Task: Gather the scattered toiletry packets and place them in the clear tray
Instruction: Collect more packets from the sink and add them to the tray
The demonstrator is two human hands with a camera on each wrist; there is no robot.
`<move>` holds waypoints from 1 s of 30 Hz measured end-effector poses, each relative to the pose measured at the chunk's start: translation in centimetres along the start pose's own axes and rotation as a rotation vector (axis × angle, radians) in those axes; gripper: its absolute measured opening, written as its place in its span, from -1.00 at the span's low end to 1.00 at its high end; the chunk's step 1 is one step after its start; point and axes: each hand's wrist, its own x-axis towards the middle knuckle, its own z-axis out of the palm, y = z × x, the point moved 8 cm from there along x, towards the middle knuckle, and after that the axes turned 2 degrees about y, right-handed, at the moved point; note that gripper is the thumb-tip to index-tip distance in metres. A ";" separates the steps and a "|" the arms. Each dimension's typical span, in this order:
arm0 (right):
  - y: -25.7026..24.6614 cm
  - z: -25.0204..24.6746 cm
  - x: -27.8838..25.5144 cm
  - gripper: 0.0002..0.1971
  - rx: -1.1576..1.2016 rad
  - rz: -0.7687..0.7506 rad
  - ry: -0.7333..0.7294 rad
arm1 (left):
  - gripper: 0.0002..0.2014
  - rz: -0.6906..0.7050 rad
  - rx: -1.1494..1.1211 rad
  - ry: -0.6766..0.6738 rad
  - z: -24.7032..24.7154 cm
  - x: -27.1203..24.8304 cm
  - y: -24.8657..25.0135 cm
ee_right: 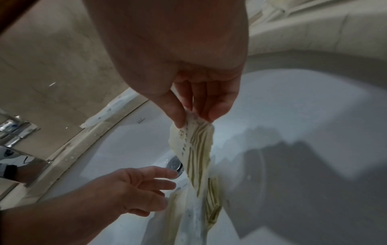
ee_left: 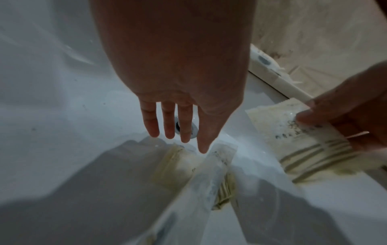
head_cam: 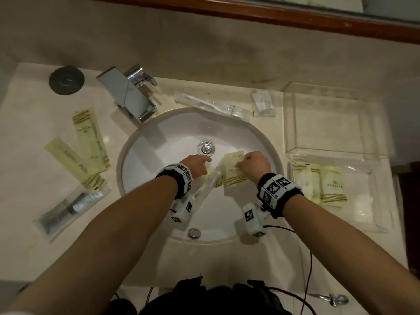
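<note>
Over the white sink, my right hand pinches a pale yellow packet with green stripes between thumb and fingers; the packet hangs down into the basin. My left hand is open, its fingers straight above a yellow packet and a long clear packet lying in the basin. It holds nothing. At the right, a clear tray holds a few yellow packets.
A chrome faucet stands at the sink's back left, by a black disc. Yellow packets and a clear comb packet lie on the left counter. A toothbrush packet, a small packet and an empty clear tray sit behind.
</note>
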 end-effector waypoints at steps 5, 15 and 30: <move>-0.2 0.4 0.3 -0.80 -0.005 0.009 0.004 | -0.52 -0.017 0.064 0.018 1.0 1.2 -0.2; -0.1 0.6 0.6 -0.82 0.018 0.018 -0.002 | -0.61 0.062 0.187 0.052 1.2 2.4 0.2; 1.1 0.6 0.3 -0.83 0.050 0.036 0.001 | -0.74 0.108 0.407 0.080 2.1 1.2 0.1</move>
